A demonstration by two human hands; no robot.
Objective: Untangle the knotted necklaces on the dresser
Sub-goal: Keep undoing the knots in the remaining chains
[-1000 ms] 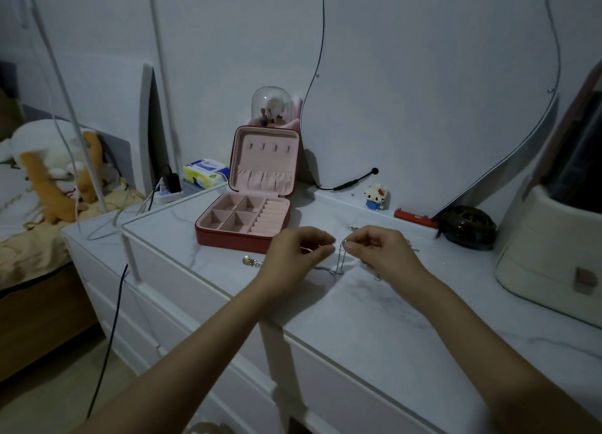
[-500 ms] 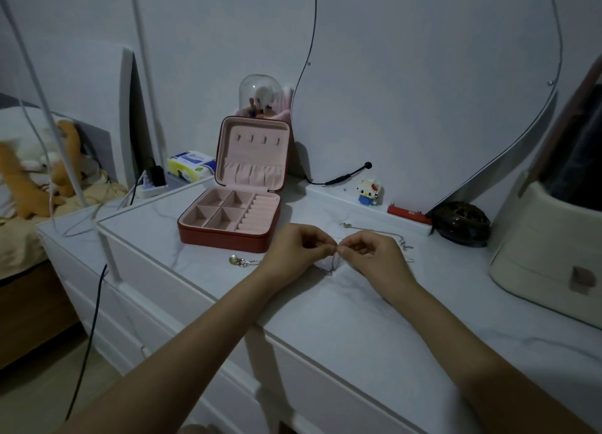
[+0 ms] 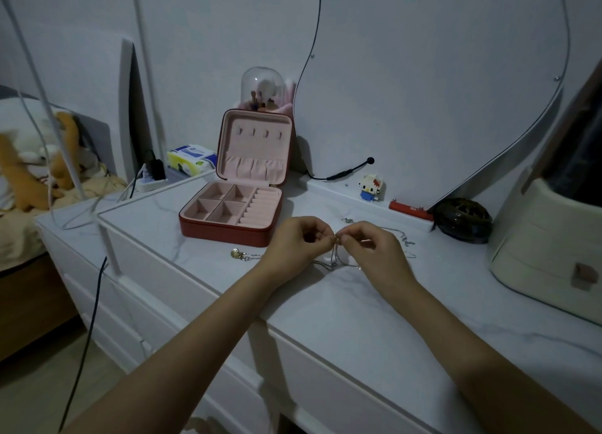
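Thin silver necklace chains (image 3: 335,260) lie knotted on the white marble dresser top (image 3: 342,306), in front of the jewellery box. My left hand (image 3: 298,243) and my right hand (image 3: 374,251) meet just above the surface, fingertips almost touching, and both pinch the chain at the knot. Loops of chain hang from the pinch down to the top. A shell-shaped pendant (image 3: 235,254) lies at the chain's left end, left of my left wrist. More chain (image 3: 405,240) trails away behind my right hand.
An open red jewellery box (image 3: 233,220) with pink lining stands behind my left hand. A small block figure (image 3: 370,187), a red bar (image 3: 410,209) and a dark round object (image 3: 462,220) line the back. A cream organiser (image 3: 550,238) stands at the right. The dresser's front edge runs under my forearms.
My hands have drawn together from a small gap to fingertips nearly touching at the knot. The view has shifted a little to the right.
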